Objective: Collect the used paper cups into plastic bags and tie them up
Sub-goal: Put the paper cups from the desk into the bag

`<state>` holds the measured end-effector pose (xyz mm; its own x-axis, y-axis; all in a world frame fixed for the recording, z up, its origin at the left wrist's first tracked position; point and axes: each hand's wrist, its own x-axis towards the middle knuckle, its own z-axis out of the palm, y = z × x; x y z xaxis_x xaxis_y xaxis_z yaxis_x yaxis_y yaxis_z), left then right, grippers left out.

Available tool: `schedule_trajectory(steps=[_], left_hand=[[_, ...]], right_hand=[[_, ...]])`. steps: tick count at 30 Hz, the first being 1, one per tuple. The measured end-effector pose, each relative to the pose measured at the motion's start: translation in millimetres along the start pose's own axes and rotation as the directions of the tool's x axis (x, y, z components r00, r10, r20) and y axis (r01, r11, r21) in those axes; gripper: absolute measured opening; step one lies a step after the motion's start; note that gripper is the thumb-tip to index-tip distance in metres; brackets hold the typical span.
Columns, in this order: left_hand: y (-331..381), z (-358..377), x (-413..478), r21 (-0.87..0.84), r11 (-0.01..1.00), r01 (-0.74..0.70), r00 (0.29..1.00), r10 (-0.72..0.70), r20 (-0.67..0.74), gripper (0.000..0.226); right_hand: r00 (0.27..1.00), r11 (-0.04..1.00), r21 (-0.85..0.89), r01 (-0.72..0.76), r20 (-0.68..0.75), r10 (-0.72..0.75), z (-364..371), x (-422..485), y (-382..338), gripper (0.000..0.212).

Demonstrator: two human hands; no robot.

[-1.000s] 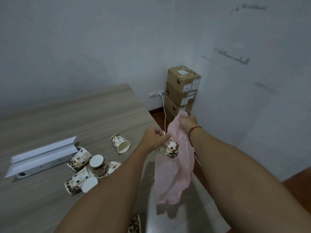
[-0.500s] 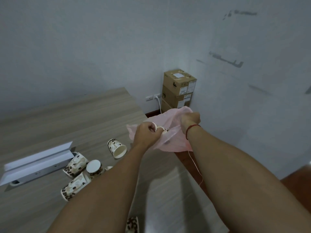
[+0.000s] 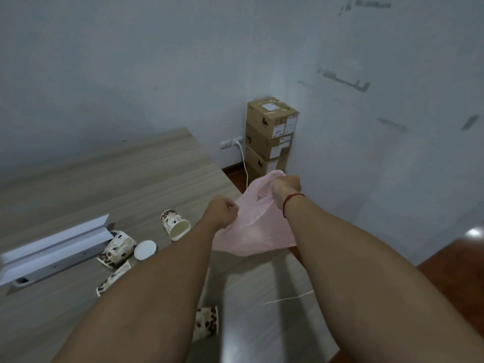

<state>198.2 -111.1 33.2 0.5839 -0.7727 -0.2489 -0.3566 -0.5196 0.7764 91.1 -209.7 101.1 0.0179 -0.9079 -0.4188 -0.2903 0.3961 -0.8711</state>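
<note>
A thin pink plastic bag (image 3: 255, 229) hangs in the air over the table's right edge. My left hand (image 3: 221, 212) grips its near rim and my right hand (image 3: 285, 188) grips its far rim, so the mouth is stretched between them. Several paper cups with a brown bean print lie on the wooden table (image 3: 117, 179): one on its side (image 3: 175, 223) left of my left hand, a cluster (image 3: 117, 248) further left, and one (image 3: 207, 323) near the front between my forearms. No cup shows in the bag.
A white angled tray-like fixture (image 3: 52, 247) sits on the table's left. Stacked cardboard boxes (image 3: 271, 134) stand in the corner by a wall socket with a white cable (image 3: 245, 163). A thin white string (image 3: 288, 298) lies on the table near the right edge.
The cup my left hand held at the bag's mouth is gone from sight. The bag, hanging long a second ago, was lifted and is now held spread between both hands.
</note>
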Motion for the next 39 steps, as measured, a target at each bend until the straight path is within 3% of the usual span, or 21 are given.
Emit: schedule_trajectory(steps=[2, 7, 9, 14, 16, 19, 23, 24, 25, 26, 27, 28, 29, 30, 31, 32, 34, 36, 39], left_hand=[[-12, -4, -4, 0.013, 1.0, 0.014, 0.998, -0.013, -0.063, 0.02], [-48, -4, -33, 0.126, 0.975, 0.182, 0.955, -0.145, -0.257, 0.023], [-64, -1, -51, 0.105, 0.957, 0.271, 0.938, -0.238, -0.251, 0.03], [-107, 15, -90, 0.019, 0.894, 0.448, 0.88, -0.438, -0.186, 0.047], [-116, 28, -106, -0.023, 0.876, 0.482, 0.856, -0.476, -0.204, 0.048], [-121, 48, -119, 0.022, 0.861, 0.508, 0.825, -0.48, -0.298, 0.055], [-131, 63, -123, -0.059, 0.809, 0.585, 0.728, -0.555, -0.402, 0.06], [-134, 66, -121, -0.091, 0.777, 0.622, 0.662, -0.584, -0.47, 0.052], [-143, 62, -117, -0.082, 0.802, 0.592, 0.663, -0.542, -0.517, 0.034], [-158, 60, -112, -0.149, 0.812, 0.565, 0.698, -0.566, -0.438, 0.032], [-187, 69, -81, -0.134, 0.826, 0.548, 0.595, -0.497, -0.631, 0.045], [-205, 74, -61, -0.088, 0.765, 0.638, 0.478, -0.483, -0.734, 0.044], [-199, 68, -65, -0.095, 0.655, 0.749, 0.394, -0.557, -0.731, 0.026], [-189, 61, -86, -0.129, 0.616, 0.777, 0.425, -0.664, -0.616, 0.005], [-173, 50, -110, -0.126, 0.62, 0.774, 0.539, -0.751, -0.381, 0.023], [-164, 43, -115, -0.098, 0.645, 0.758, 0.59, -0.742, -0.319, 0.041], [-151, 44, -117, -0.05, 0.764, 0.643, 0.728, -0.63, -0.269, 0.05], [-151, 36, -118, 0.02, 0.798, 0.602, 0.76, -0.565, -0.32, 0.047], [-132, 25, -122, 0.079, 0.838, 0.541, 0.817, -0.501, -0.285, 0.045]], right_hand=[[0.998, 0.997, -0.053, 0.051, -0.023, -0.052, -1, -4, 10, 0.035], [0.967, 0.952, -0.222, 0.213, 0.19, -0.172, -10, -18, 45, 0.042], [0.945, 0.931, -0.242, 0.272, 0.25, -0.211, -17, -27, 54, 0.047], [0.888, 0.857, -0.334, 0.392, 0.38, -0.258, -27, -42, 78, 0.038], [0.871, 0.842, -0.357, 0.406, 0.429, -0.238, -30, -45, 94, 0.042], [0.871, 0.854, -0.367, 0.368, 0.458, -0.179, -32, -49, 121, 0.067], [0.87, 0.857, -0.383, 0.345, 0.473, -0.139, -34, -59, 142, 0.089], [0.868, 0.854, -0.383, 0.354, 0.474, -0.148, -35, -59, 144, 0.091], [0.87, 0.846, -0.395, 0.358, 0.47, -0.148, -36, -59, 146, 0.089], [0.876, 0.834, -0.415, 0.364, 0.457, -0.155, -36, -55, 148, 0.085], [0.879, 0.819, -0.429, 0.381, 0.443, -0.177, -37, -51, 151, 0.077], [0.874, 0.805, -0.429, 0.41, 0.438, -0.212, -37, -46, 154, 0.067], [0.865, 0.797, -0.419, 0.436, 0.44, -0.242, -37, -42, 155, 0.057], [0.86, 0.795, -0.409, 0.447, 0.441, -0.257, -37, -39, 157, 0.052], [0.861, 0.796, -0.407, 0.447, 0.437, -0.26, -36, -36, 159, 0.05], [0.862, 0.797, -0.405, 0.449, 0.431, -0.266, -36, -35, 160, 0.048], [0.867, 0.802, -0.403, 0.44, 0.422, -0.264, -37, -34, 161, 0.045], [0.871, 0.809, -0.403, 0.427, 0.423, -0.249, -37, -36, 159, 0.049], [0.892, 0.831, -0.401, 0.385, 0.392, -0.224, -35, -40, 150, 0.054]])
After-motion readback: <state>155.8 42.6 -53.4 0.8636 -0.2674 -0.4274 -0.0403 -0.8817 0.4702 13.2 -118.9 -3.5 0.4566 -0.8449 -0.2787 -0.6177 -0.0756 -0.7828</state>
